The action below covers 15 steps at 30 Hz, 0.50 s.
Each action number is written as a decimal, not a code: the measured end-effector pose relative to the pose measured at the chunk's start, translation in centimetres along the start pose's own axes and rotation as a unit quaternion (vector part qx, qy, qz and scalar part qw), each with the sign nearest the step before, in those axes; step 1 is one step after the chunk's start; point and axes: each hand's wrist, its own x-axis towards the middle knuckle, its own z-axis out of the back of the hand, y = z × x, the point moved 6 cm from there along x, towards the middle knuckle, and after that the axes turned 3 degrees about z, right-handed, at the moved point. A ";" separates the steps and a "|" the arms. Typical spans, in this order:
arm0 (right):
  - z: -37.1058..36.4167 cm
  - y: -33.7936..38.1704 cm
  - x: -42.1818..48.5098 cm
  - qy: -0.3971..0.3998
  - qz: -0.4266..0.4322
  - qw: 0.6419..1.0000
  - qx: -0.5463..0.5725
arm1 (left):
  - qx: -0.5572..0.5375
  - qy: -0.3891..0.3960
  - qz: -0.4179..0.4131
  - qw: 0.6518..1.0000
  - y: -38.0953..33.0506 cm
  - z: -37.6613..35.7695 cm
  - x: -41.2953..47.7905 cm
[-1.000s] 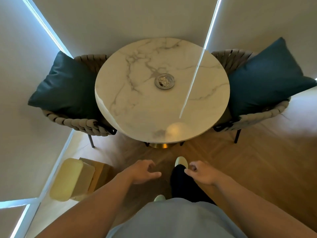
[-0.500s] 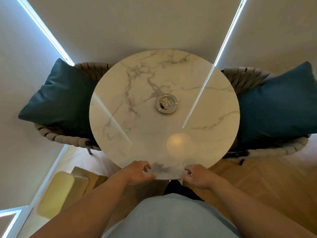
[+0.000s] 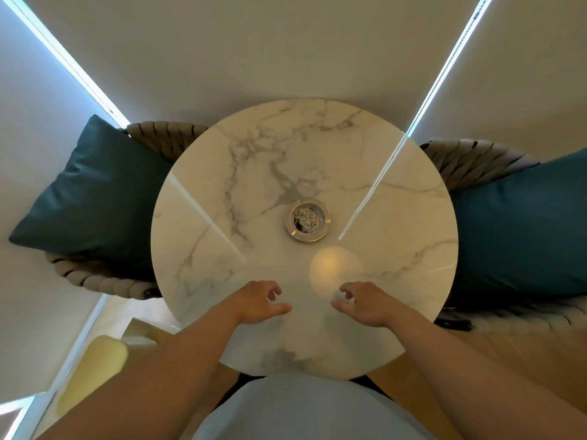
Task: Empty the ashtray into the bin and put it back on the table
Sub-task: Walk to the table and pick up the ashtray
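Our left hand [image 3: 257,301] and right hand [image 3: 365,308] loosely open, empty, over the round marble table [image 3: 222,249], full metal ashtray [image 3: 307,220] ahead, bare marble between, cushioned chairs [image 3: 165,141] flanking both edges

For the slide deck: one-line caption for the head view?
Both hands, left and right, empty over the round marble table, short of the full metal ashtray at its centre.

Two woven chairs [image 3: 476,160] with teal cushions [image 3: 95,192] stand against blinds [image 3: 254,42] edged with daylight.
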 end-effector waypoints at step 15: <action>9.0 3.5 8.7 -0.145 0.003 0.989 0.008 | 0.040 -0.073 -0.033 0.996 -2.0 10.6 9.7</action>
